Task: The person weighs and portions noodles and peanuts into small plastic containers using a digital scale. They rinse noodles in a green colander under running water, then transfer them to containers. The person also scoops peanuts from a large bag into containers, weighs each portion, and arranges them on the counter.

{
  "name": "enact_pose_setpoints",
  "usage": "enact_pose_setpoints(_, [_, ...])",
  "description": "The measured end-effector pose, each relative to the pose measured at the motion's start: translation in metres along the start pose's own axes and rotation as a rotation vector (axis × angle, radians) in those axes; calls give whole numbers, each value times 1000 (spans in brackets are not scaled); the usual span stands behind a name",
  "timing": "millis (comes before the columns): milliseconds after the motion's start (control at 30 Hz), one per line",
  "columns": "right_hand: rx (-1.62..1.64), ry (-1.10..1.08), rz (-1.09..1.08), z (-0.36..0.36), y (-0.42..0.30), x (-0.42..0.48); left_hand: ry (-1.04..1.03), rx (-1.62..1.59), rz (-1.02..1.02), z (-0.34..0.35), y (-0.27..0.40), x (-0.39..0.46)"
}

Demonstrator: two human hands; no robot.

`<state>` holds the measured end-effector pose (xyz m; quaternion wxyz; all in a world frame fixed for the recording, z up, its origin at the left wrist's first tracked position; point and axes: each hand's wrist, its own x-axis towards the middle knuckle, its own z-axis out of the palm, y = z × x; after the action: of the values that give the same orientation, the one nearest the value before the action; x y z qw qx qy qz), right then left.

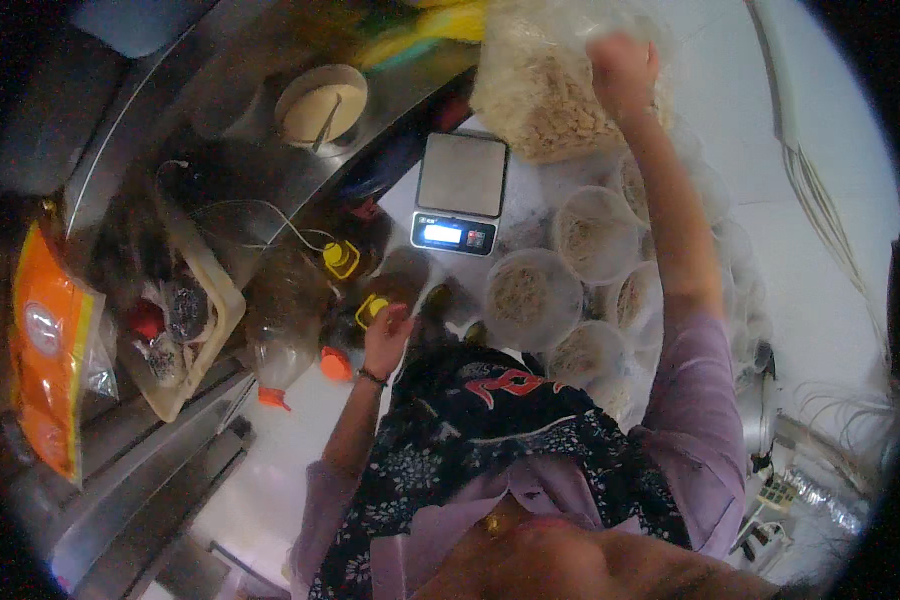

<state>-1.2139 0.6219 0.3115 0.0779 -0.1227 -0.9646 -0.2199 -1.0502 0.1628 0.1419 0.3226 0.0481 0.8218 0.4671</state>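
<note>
My right hand is blurred, its fingers curled, over a large clear plastic bag of beige dry chunks. Whether it grips the film or a piece is unclear. Beside the bag lies a digital kitchen scale with a bare metal platform and a lit display. My left hand hangs low with loosely parted fingers and nothing visible in them. Just beyond it is the yellow handled cap of a bottle; contact between them cannot be made out. Round clear plastic tubs holding brownish dry shreds stand below my right forearm.
Left of the scale, a bowl of pale contents holds a utensil on a metal counter. Another yellow-capped bottle, a clear bottle with an orange cap, a pale tray and an orange packet lie leftward. A white wall borders the right.
</note>
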Motion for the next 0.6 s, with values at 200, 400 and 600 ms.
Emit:
enact_pose_setpoints(200, [197, -56, -428, -2, -101, -92, 34, -104, 298, 26, 21, 54])
enact_pose_setpoints(400, [362, -54, -434, 39, -149, -117, 99, 585, 505, 60, 55, 72])
enact_pose_setpoints(600, [606, -77, -198, -25, -85, -140, -32, 811, 572, 75, 72, 76])
